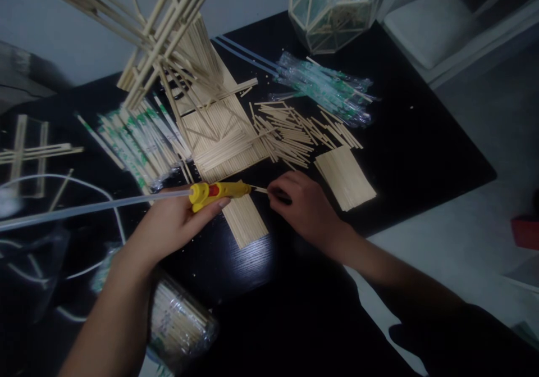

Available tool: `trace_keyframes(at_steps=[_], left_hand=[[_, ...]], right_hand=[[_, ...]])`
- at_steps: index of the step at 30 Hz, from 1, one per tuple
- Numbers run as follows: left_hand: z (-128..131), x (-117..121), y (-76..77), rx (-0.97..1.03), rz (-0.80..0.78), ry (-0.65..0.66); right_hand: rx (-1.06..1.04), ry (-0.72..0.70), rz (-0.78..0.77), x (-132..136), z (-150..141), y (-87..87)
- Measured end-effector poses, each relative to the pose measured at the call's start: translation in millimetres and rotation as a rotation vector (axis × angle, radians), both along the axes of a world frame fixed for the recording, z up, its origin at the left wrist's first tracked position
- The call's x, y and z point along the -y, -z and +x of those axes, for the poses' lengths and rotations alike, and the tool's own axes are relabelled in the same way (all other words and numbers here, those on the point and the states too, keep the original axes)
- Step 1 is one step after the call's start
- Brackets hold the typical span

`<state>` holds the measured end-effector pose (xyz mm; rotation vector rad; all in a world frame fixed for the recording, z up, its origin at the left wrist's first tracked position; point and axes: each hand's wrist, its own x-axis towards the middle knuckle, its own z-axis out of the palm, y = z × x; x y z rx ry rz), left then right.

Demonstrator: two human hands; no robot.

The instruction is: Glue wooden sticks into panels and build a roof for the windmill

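Observation:
My left hand (172, 219) is wrapped round a yellow hot glue gun (225, 190) with a red part on its side. A long translucent glue stick (96, 205) runs out of its rear to the left. In a pinch, my right hand (301, 205) holds a short thin wooden stick (260, 189), its free end at the glue gun's nozzle. Whether stick and nozzle touch I cannot tell. Beneath the hands lies a flat panel of wooden sticks (246, 225). Just beyond it is a larger stick panel (227, 124) with loose sticks on top.
A tall wooden stick frame (155, 45) rises at the back left. Wrapped chopsticks (135, 141) lie left; plastic wrappers (324, 87) and short sticks (290, 132) lie right, near a small panel (347, 177). A faceted model (337, 12) stands behind. A white cord (113, 197) loops left.

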<state>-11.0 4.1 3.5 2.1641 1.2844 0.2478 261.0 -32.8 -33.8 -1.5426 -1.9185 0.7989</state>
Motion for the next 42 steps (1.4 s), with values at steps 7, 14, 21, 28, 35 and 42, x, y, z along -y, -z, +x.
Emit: trace_keyframes(at_steps=[7,14,21,28,35,42], left_hand=[[-1,0,2.8,-0.016,0.011,0.018],[-1,0,2.0,-0.029,0.011,0.013],[-10,-1,3.4,-0.084,-0.002,-0.035],[-13,-1,2.8,-0.077,-0.017,-0.068],[-9,-2,-0.4,-0.058,-0.005,-0.049],[-12,-3,-9.6,-0.08,0.122,-0.144]], right_hand=[[-0.003,-0.001,-0.001,0,0,-0.3],[-0.002,0.005,0.009,0,0,1.7],[-0.011,0.006,-0.004,0,0,1.3],[0.006,0.006,0.008,-1,0,1.1],[0.009,0.004,-0.004,0,0,1.9],[0.008,0.0,-0.001,-1,0,0.8]])
